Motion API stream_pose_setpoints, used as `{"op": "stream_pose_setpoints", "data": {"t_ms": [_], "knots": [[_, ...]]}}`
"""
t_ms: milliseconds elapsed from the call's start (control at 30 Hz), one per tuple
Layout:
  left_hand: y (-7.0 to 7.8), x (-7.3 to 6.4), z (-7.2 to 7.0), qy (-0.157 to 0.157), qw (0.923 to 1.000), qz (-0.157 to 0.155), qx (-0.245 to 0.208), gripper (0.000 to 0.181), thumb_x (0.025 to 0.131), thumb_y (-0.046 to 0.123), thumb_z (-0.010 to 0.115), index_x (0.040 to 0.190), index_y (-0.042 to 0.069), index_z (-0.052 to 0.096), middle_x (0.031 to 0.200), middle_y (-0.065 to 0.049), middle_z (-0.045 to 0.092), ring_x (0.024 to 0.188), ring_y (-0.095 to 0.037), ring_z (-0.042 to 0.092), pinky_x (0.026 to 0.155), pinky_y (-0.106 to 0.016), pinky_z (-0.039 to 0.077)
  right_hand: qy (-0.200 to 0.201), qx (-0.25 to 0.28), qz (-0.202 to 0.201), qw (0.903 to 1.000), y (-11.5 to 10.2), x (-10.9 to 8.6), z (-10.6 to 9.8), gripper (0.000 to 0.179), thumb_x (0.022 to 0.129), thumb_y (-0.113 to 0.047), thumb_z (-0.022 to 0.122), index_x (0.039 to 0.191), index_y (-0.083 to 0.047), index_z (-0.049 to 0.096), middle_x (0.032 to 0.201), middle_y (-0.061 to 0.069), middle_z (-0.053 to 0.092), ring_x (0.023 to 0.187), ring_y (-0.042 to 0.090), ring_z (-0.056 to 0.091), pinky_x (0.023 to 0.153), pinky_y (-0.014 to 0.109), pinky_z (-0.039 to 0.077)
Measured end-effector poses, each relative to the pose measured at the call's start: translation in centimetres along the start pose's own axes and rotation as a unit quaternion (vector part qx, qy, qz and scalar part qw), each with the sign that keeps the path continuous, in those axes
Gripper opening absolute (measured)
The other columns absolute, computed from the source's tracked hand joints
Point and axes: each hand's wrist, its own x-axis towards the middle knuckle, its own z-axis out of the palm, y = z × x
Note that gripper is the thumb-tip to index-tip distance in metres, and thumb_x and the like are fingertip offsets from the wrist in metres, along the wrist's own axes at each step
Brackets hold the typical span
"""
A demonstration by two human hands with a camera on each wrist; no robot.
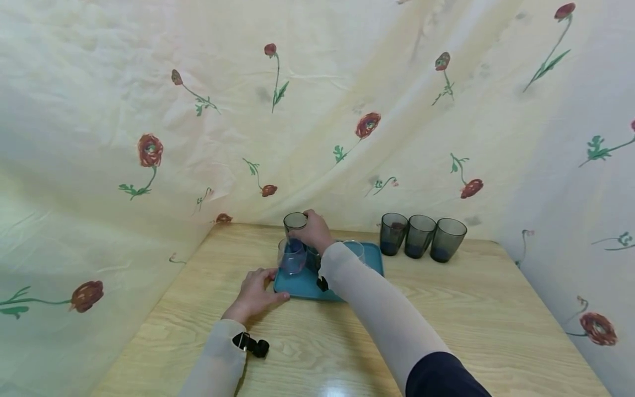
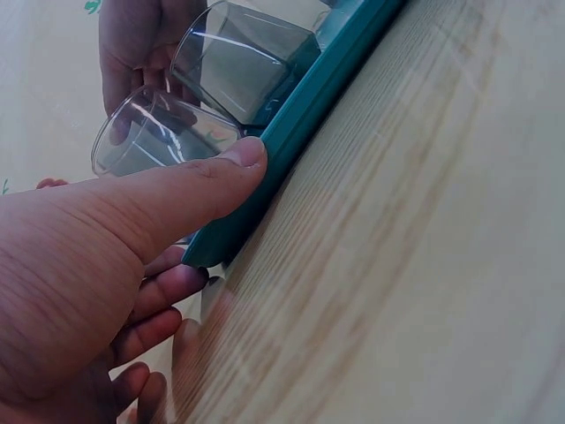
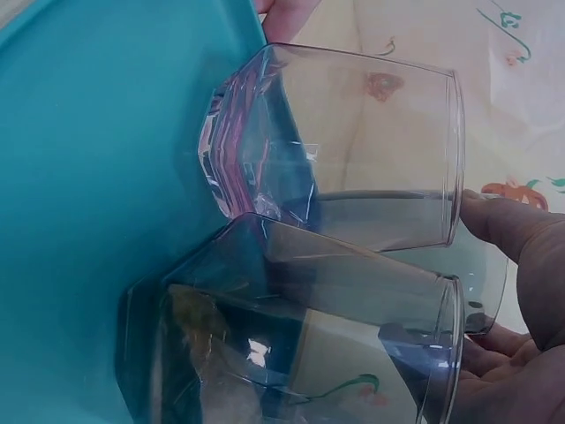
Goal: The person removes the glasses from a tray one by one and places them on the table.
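At the back left of the blue tray (image 1: 297,288), my right hand (image 1: 313,232) grips a grey-tinted glass (image 1: 295,220) near its rim. In front of that glass, a clear glass (image 1: 291,259) stands on the tray; the right wrist view shows this clear glass (image 3: 371,132) beside another grey-tinted glass (image 3: 300,344). My right forearm partly hides a further clear glass (image 1: 354,248) on the tray. The left hand (image 1: 255,295) holds the tray's near left corner. Its thumb (image 2: 207,181) lies along the tray's edge (image 2: 291,132), with the fingers curled around the corner.
Three grey-tinted glasses (image 1: 421,237) stand in a row at the back right, to the right of the tray. A flowered cloth (image 1: 317,110) hangs behind and around the wooden table (image 1: 476,309).
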Motion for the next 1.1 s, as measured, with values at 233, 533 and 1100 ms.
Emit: {"op": "stream_pose_setpoints", "data": {"t_ms": [233,533,1100], "knots": [[0.2,0.0,-0.1,-0.002,1.0,0.004,0.001,0.082,0.08,0.047,0.091,0.147,0.011,0.06,0.124,0.0,0.063,0.122,-0.028,0.046,0.106,-0.053,0.038,0.012,0.01,-0.002,0.9999,-0.1,-0.3,-0.2,0.079,0.088,-0.032,0.087,0.151,-0.004,0.047,0.14,0.02,0.059,0.123,0.035,0.06,0.103,0.051,0.051],[0.1,0.0,0.0,-0.001,1.0,0.002,-0.003,0.082,0.08,0.049,0.091,0.147,0.012,0.06,0.125,0.0,0.062,0.122,-0.028,0.045,0.107,-0.054,0.038,0.039,0.056,-0.029,0.9973,-0.2,-0.4,-1.1,0.076,0.087,-0.028,0.089,0.147,-0.004,0.05,0.14,0.019,0.06,0.121,0.034,0.06,0.104,0.051,0.05],[0.6,-0.4,-0.3,0.0,0.9997,-0.006,-0.022,0.08,0.079,0.048,0.092,0.144,0.012,0.063,0.126,-0.001,0.062,0.125,-0.03,0.045,0.108,-0.055,0.039,0.082,0.163,-0.075,0.9804,-1.4,-2.8,-4.7,0.075,0.088,-0.029,0.088,0.149,-0.009,0.048,0.14,0.012,0.058,0.125,0.027,0.056,0.104,0.045,0.05]]}}
